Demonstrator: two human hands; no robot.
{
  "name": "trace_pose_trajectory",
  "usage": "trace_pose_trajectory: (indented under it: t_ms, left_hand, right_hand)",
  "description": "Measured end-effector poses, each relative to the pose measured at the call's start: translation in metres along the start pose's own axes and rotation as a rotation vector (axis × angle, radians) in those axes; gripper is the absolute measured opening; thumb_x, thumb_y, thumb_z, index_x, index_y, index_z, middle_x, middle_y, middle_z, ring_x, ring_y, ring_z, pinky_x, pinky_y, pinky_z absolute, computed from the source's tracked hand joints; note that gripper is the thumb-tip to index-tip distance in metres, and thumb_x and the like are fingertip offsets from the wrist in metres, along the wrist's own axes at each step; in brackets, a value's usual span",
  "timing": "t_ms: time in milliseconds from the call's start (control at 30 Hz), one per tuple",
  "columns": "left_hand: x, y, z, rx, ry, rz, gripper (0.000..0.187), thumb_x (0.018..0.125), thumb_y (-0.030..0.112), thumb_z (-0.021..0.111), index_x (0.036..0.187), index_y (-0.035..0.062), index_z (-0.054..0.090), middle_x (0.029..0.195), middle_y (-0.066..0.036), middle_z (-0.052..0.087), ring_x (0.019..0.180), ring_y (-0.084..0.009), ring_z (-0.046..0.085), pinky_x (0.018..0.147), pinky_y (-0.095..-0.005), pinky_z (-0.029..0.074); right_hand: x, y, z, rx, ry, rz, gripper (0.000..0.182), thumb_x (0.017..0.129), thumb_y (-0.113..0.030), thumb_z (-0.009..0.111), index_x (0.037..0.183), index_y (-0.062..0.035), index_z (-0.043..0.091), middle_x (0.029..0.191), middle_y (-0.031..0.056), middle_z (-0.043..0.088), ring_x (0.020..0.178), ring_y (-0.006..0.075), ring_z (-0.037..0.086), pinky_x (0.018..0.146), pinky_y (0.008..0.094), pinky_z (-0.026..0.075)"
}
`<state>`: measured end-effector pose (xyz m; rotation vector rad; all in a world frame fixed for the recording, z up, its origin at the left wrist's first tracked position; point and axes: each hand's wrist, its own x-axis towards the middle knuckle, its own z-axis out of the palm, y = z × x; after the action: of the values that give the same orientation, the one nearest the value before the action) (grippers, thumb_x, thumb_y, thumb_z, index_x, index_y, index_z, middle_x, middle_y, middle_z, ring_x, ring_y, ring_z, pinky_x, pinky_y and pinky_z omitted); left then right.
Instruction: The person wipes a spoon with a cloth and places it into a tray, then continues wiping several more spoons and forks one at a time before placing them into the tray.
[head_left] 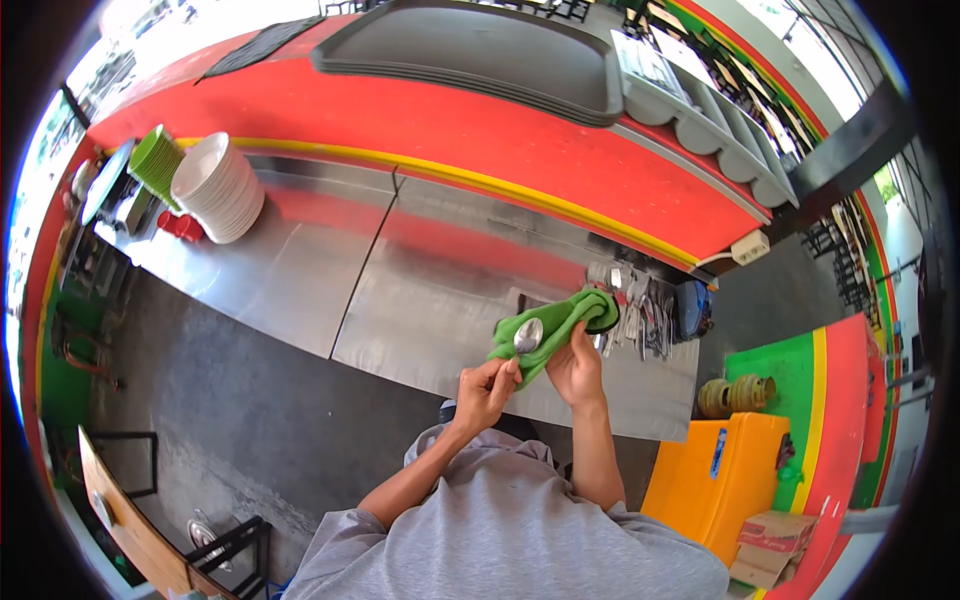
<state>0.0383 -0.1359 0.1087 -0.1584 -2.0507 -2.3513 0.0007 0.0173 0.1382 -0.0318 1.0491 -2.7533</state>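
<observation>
In the middle of the head view my left hand point(487, 394) pinches the handle of a metal spoon point(528, 336), whose bowl points up and away from me. Behind the spoon hangs a green cloth point(560, 330), bunched up. My right hand point(577, 370) grips this cloth from the right side, its fingers partly hidden by the fabric. Both hands are above the steel counter point(420, 320). Just beyond my right hand, a pile of metal cutlery point(650, 315) lies on the counter.
White bowls point(218, 190), green bowls point(155, 165) and a red container point(180, 226) stand at the counter's left end. Dark trays point(470, 55) and a cutlery holder point(705, 110) rest on the red ledge. An orange box point(715, 485) is at right.
</observation>
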Motion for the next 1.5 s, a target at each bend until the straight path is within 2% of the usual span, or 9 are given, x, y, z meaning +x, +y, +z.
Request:
trace_pose_trajectory:
  t_ms: [100, 233, 333, 567, 667, 933, 1067, 1233, 1500]
  left_hand:
    - [0.005, -0.002, 0.022, 0.043, -0.06, 0.013, 0.03, 0.096, 0.018, 0.051, 0.073, 0.0, 0.061, 0.048, 0.001, 0.045, 0.046, -0.0033, 0.04, 0.043, -0.0228, 0.032]
    - [0.013, 0.007, 0.052, 0.182, -0.137, 0.035, 0.021, 0.092, 0.012, 0.055, 0.078, -0.0014, 0.062, 0.051, -0.003, 0.049, 0.046, -0.0056, 0.042, 0.043, -0.0247, 0.034]
    - [0.014, 0.012, 0.082, 0.257, -0.16, 0.121, 0.015, 0.09, 0.008, 0.056, 0.08, -0.0022, 0.063, 0.053, -0.006, 0.05, 0.047, -0.0071, 0.044, 0.043, -0.0261, 0.035]
    - [0.016, 0.016, 0.142, 0.217, -0.23, 0.064, 0.019, 0.092, 0.01, 0.056, 0.078, -0.0028, 0.06, 0.051, -0.006, 0.047, 0.046, -0.0067, 0.04, 0.043, -0.0257, 0.032]
    - [0.023, 0.027, 0.154, 0.134, -0.281, 0.08, 0.028, 0.096, 0.016, 0.052, 0.075, -0.0009, 0.059, 0.05, 0.0, 0.044, 0.046, -0.0045, 0.04, 0.042, -0.0239, 0.031]
    - [0.032, 0.024, 0.186, -0.055, -0.31, 0.015, 0.031, 0.1, 0.025, 0.044, 0.084, 0.0015, 0.057, 0.054, 0.002, 0.047, 0.045, -0.0028, 0.039, 0.041, -0.0205, 0.03]
    - [0.05, 0.032, 0.208, -0.174, -0.281, -0.073, 0.03, 0.101, 0.027, 0.04, 0.092, 0.0025, 0.055, 0.057, 0.001, 0.049, 0.043, -0.0029, 0.038, 0.039, -0.0197, 0.029]
    - [0.082, 0.016, 0.227, -0.259, -0.325, -0.024, 0.02, 0.102, 0.026, 0.039, 0.107, 0.0064, 0.041, 0.067, -0.003, 0.056, 0.062, -0.0079, 0.052, 0.061, -0.0216, 0.042]
    - [0.129, 0.005, 0.255, -0.372, -0.412, -0.191, 0.024, 0.097, 0.025, 0.051, 0.106, 0.0032, 0.048, 0.073, -0.004, 0.059, 0.064, -0.0076, 0.054, 0.064, -0.0216, 0.045]
  right_hand:
    - [-0.017, -0.019, -0.002, -0.079, -0.112, -0.021, 0.031, 0.096, -0.027, 0.052, 0.117, -0.0047, 0.053, 0.11, 0.0045, 0.058, 0.102, 0.0184, 0.056, 0.086, 0.0356, 0.045]
    - [-0.024, -0.05, -0.006, -0.298, 0.052, -0.097, 0.02, 0.09, -0.017, 0.063, 0.102, -0.0033, 0.055, 0.091, 0.0017, 0.059, 0.076, 0.0108, 0.057, 0.066, 0.0249, 0.046]
    - [-0.026, -0.067, -0.004, -0.502, 0.219, -0.393, 0.018, 0.092, -0.021, 0.061, 0.092, -0.0033, 0.057, 0.082, 0.0011, 0.058, 0.067, 0.0085, 0.054, 0.06, 0.0237, 0.044]
    - [-0.027, -0.11, -0.034, -0.381, 0.487, -0.323, 0.039, 0.095, -0.042, 0.05, 0.079, -0.0068, 0.058, 0.069, 0.0, 0.056, 0.053, 0.0073, 0.05, 0.048, 0.0239, 0.041]
    - [-0.019, -0.135, -0.045, -0.122, 0.673, -0.358, 0.041, 0.095, -0.044, 0.05, 0.08, -0.0059, 0.057, 0.07, 0.0026, 0.059, 0.054, 0.0097, 0.054, 0.05, 0.0253, 0.045]
    - [-0.049, -0.141, -0.122, -0.08, 0.481, -0.215, 0.037, 0.094, -0.042, 0.051, 0.093, -0.0059, 0.054, 0.083, 0.0053, 0.061, 0.073, 0.0157, 0.063, 0.065, 0.0285, 0.052]
    - [-0.076, -0.109, -0.145, -0.15, 0.224, 0.051, 0.039, 0.095, -0.041, 0.05, 0.107, -0.0039, 0.055, 0.095, 0.0039, 0.061, 0.087, 0.0116, 0.059, 0.078, 0.0263, 0.048]
    - [-0.085, -0.094, -0.149, -0.271, 0.215, -0.017, 0.038, 0.094, -0.036, 0.055, 0.111, -0.0017, 0.054, 0.1, 0.0015, 0.06, 0.091, 0.0089, 0.056, 0.08, 0.0256, 0.046]
    - [-0.068, -0.146, -0.143, -0.281, 0.227, -0.1, 0.025, 0.088, -0.019, 0.066, 0.105, -0.0029, 0.056, 0.091, -0.0006, 0.058, 0.079, 0.0079, 0.056, 0.071, 0.0239, 0.047]
